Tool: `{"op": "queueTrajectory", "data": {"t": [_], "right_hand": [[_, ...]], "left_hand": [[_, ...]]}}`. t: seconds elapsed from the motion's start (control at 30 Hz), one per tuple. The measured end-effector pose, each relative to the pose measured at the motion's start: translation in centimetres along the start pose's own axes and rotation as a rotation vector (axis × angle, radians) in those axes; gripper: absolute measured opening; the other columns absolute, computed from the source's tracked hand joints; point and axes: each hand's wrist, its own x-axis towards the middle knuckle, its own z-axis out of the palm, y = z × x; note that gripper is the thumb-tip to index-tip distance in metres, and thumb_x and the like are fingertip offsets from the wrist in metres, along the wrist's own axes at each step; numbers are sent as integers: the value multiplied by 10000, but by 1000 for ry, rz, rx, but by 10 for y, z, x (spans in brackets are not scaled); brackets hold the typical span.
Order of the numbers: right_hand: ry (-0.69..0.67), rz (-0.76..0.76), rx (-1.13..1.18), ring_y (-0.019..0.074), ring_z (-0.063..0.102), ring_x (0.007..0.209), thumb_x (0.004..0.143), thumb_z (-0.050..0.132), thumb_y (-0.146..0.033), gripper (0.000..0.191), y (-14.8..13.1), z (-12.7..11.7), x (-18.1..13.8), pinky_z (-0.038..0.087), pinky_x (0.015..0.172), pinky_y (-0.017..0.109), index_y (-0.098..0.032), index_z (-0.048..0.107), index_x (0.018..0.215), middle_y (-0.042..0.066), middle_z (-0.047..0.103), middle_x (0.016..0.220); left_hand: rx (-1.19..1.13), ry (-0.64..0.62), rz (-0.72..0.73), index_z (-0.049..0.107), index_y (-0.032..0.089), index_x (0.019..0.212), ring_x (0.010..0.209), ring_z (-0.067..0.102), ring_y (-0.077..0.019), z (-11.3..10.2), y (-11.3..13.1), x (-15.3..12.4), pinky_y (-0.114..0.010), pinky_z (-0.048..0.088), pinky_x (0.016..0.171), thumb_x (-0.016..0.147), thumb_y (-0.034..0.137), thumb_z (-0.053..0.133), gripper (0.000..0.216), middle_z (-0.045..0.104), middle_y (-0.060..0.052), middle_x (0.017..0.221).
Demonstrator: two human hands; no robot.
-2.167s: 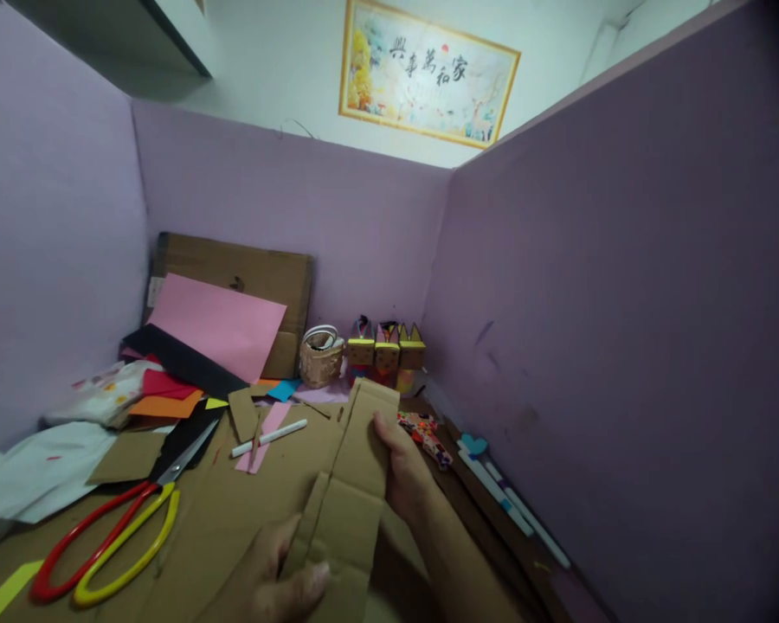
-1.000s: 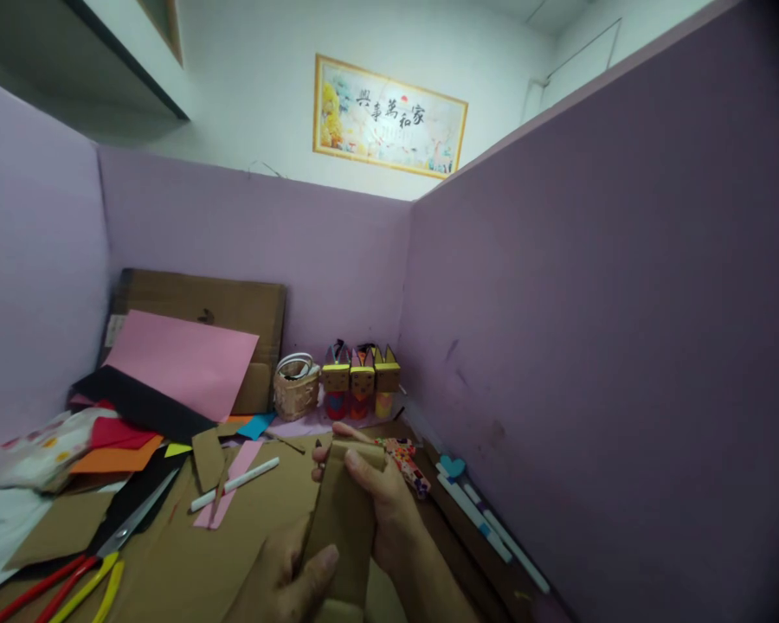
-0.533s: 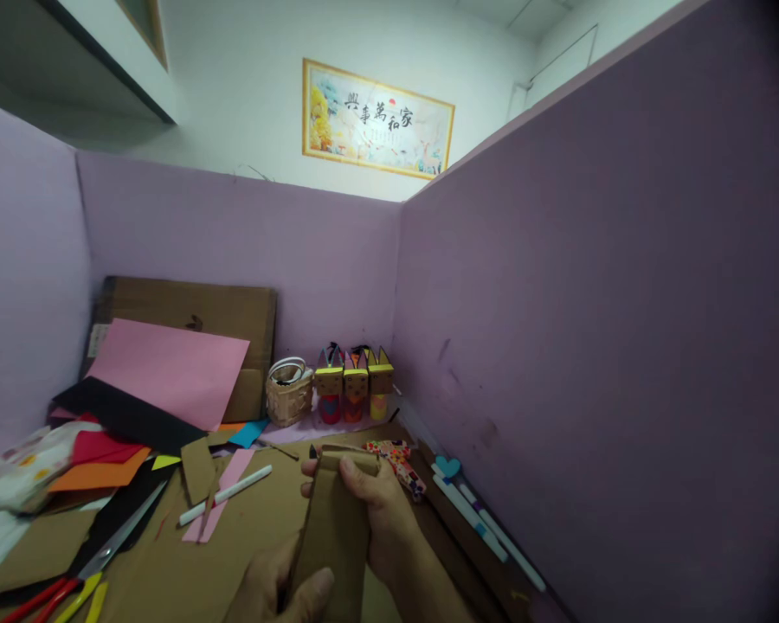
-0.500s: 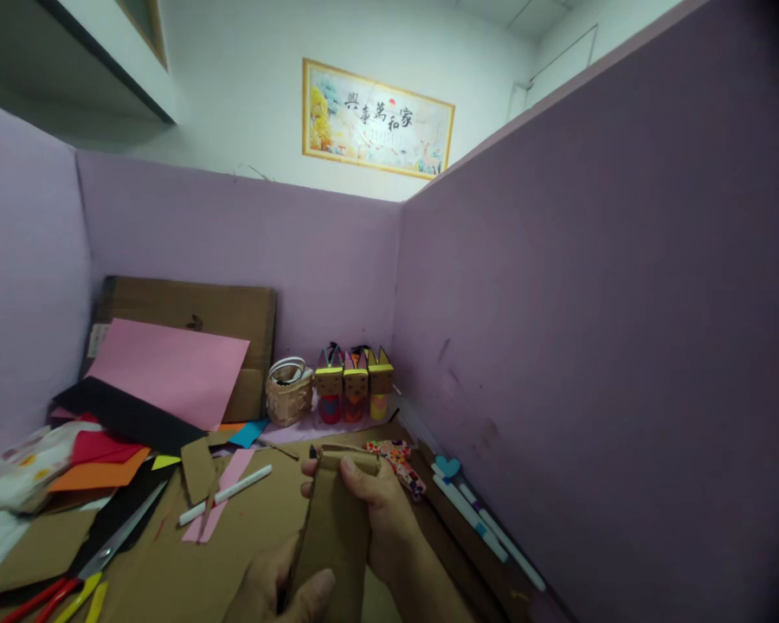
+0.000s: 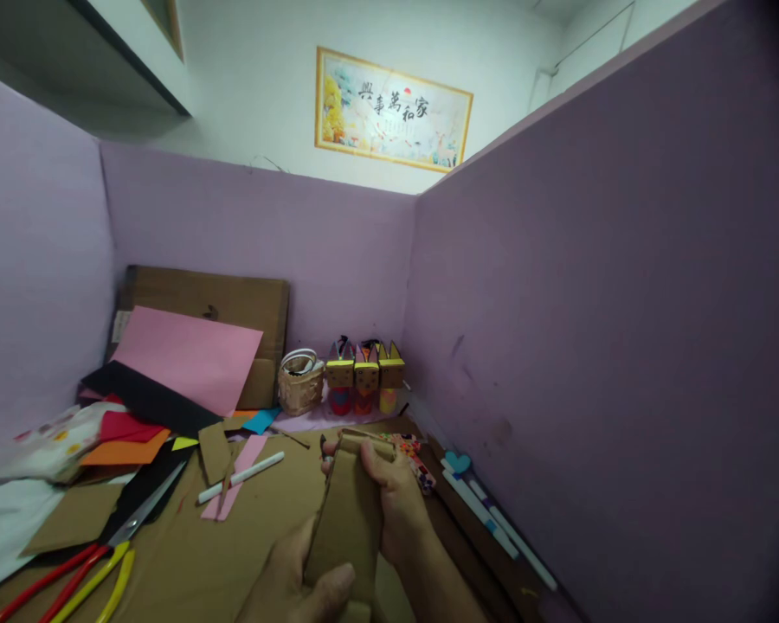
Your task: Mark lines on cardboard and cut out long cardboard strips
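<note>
A folded strip of brown cardboard [image 5: 350, 510] is held between both hands, low in the middle of the head view. My left hand [image 5: 299, 575] grips its near end, with the thumb lying on top. Toward the far end, my right hand [image 5: 395, 493] is closed round the strip, its thumb pressing near the creased edge and fingertips showing on the far left side. A small dark tip sticks up by those fingertips; what it belongs to I cannot make out. Just beyond the right hand lies a patterned piece [image 5: 421, 467], partly hidden.
Scissors [image 5: 120, 541] with red and yellow handles lie at left, near a white marker [image 5: 240, 478] and coloured paper. Pink paper [image 5: 188, 350] leans on a cardboard sheet [image 5: 273, 303]. A basket [image 5: 300, 385] and three cardboard figures [image 5: 366, 374] stand behind. Markers [image 5: 480, 510] line the right wall [image 5: 590, 303].
The whole view has shifted, so the scene sits slightly further right and higher. Both hands keep their hold on the cardboard strip, with little change in grip.
</note>
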Motion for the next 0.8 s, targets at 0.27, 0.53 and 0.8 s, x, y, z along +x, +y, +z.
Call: {"op": "queueTrajectory", "data": {"t": [0.27, 0.53, 0.8], "right_hand": [[-96, 273, -35, 103, 610, 553, 613, 838, -444, 403, 28, 2, -4, 479, 522, 205, -177, 664, 860, -12, 692, 720], [-254, 584, -64, 191, 663, 591, 644, 792, -427, 362, 76, 24, -31, 530, 661, 339, -109, 727, 806, 62, 724, 670], [-266, 626, -89, 160, 651, 561, 620, 814, -391, 334, 75, 17, -22, 527, 630, 298, -116, 728, 789, 36, 720, 638]], "left_hand": [[65, 427, 27, 612, 149, 1111, 962, 658, -285, -45, 10, 22, -388, 524, 850, 645, 370, 717, 526, 710, -100, 1052], [-33, 699, -21, 647, 163, 866, 808, 670, -254, -62, -3, 33, -367, 549, 741, 620, 204, 731, 263, 725, -61, 814], [-112, 759, -17, 674, 155, 790, 887, 658, -266, -64, -5, 34, -371, 538, 786, 619, 127, 769, 197, 715, -55, 816]]}}
